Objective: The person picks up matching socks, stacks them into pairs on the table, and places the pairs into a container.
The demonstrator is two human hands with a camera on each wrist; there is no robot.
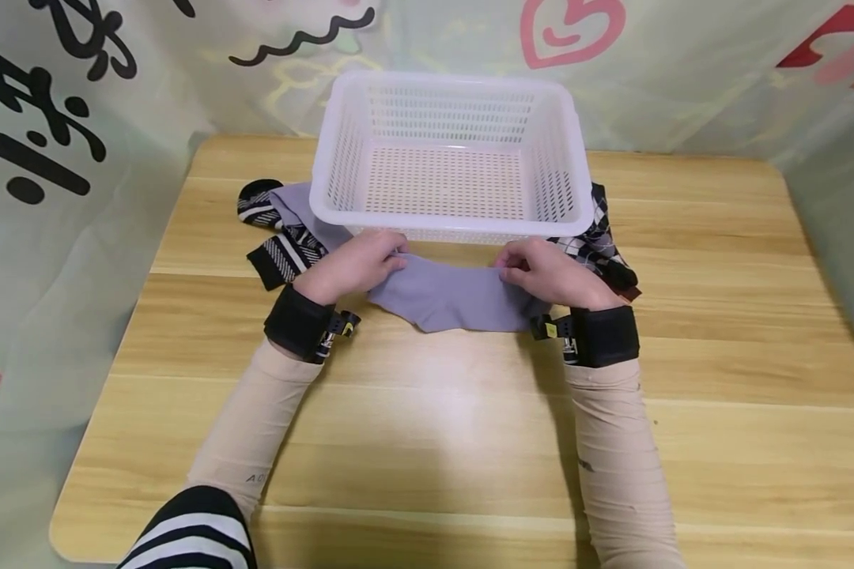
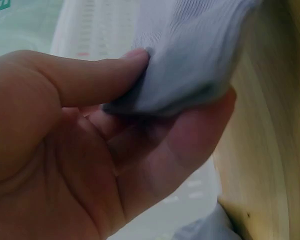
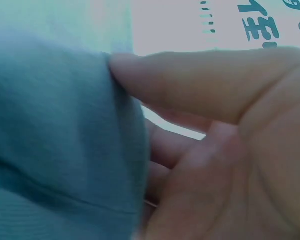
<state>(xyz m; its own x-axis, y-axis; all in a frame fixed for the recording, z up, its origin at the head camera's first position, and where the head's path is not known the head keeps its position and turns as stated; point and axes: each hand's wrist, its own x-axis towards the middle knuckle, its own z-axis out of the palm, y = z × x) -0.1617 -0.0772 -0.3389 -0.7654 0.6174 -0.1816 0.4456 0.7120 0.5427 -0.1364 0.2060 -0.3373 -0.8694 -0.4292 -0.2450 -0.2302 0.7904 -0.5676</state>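
Observation:
A lavender-grey sock (image 1: 459, 296) stretches sideways between both hands, just in front of the white basket. My left hand (image 1: 359, 265) pinches its left end; in the left wrist view the thumb lies on top of the ribbed cuff (image 2: 190, 65) and the fingers are beneath it. At the other end my right hand (image 1: 551, 273) pinches the upper edge between thumb and fingers. The right wrist view has the sock's smooth fabric (image 3: 65, 125) filling its left side, with part of the fingers hidden behind it.
The white perforated basket (image 1: 455, 221) stands at the back of the wooden table (image 1: 719, 316). Left of it lie black-and-white patterned socks (image 1: 277, 253) and another lavender sock (image 1: 302, 205). A checked black-and-white sock (image 1: 601, 237) lies to its right. Printed cloth hangs behind the table.

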